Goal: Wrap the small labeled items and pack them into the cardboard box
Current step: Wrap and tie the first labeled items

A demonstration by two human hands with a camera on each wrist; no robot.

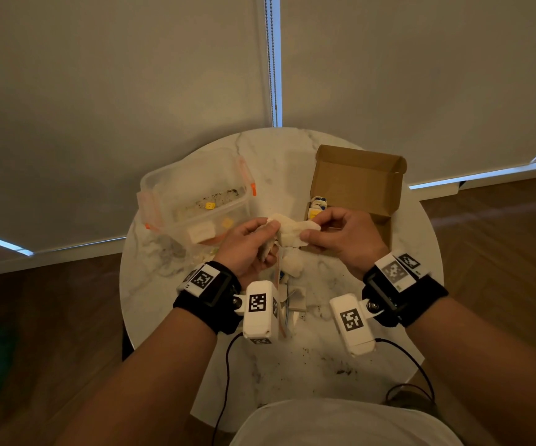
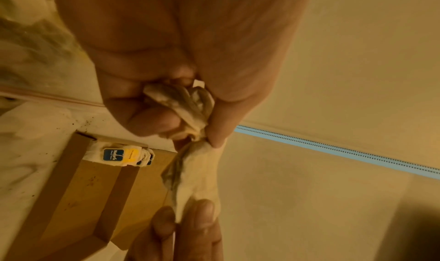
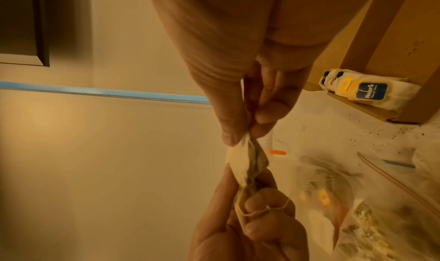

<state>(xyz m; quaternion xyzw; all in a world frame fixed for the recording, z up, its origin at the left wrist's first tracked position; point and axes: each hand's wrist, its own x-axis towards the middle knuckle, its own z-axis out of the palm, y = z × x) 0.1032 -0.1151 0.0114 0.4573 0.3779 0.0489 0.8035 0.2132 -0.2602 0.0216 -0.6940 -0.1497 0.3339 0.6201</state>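
Both hands hold a pale tea bag (image 1: pixel 289 233) in the air above the marble table, just left of the open cardboard box (image 1: pixel 356 185). My left hand (image 1: pixel 253 243) grips one bunched end (image 2: pixel 185 105), with the string looped over its fingers (image 3: pixel 262 210). My right hand (image 1: pixel 334 233) pinches the other end between thumb and fingertips (image 3: pixel 238 135). The bag (image 3: pixel 247 163) stretches between them (image 2: pixel 195 172). Wrapped tea bags with blue and yellow labels (image 1: pixel 317 206) stand in the box's near left corner (image 2: pixel 121 155) (image 3: pixel 366 91).
A clear plastic container (image 1: pixel 195 194) with orange clips sits left of the box and holds loose tea bags with yellow tags. More bags and wrappers (image 1: pixel 292 284) lie on the round table (image 1: pixel 324 358) below my hands. Dark crumbs dot the tabletop. Window blinds hang behind.
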